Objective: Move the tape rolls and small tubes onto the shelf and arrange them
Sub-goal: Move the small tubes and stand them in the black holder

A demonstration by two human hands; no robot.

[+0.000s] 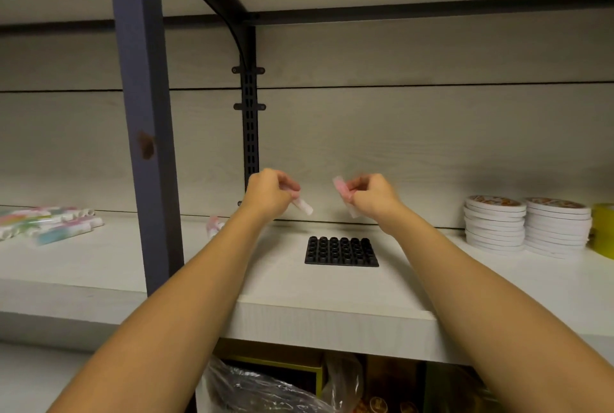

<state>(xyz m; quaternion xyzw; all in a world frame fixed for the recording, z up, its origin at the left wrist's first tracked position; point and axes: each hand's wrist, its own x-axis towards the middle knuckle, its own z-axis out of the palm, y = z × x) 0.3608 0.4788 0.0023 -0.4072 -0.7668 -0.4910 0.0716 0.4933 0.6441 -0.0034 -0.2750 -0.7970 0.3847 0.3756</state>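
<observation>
A pale wood-grain shelf (299, 293) runs across a matching back panel, crossed by a grey-blue upright post (146, 120) at the left and a black slotted bracket rail (250, 120) behind. Above its middle, the left hand (267, 195) pinches a small pink-and-white tube (304, 206), and the right hand (372, 195) has its grip curled round another small pink tube (344, 195). Below them a black socket tray (341, 251) sits with bare shelf on either side and up to the front edge. Pastel tubes (50, 224) lie far left; two stacks of white tape rolls (525, 228) stand far right beside a yellow roll (603, 229).
</observation>
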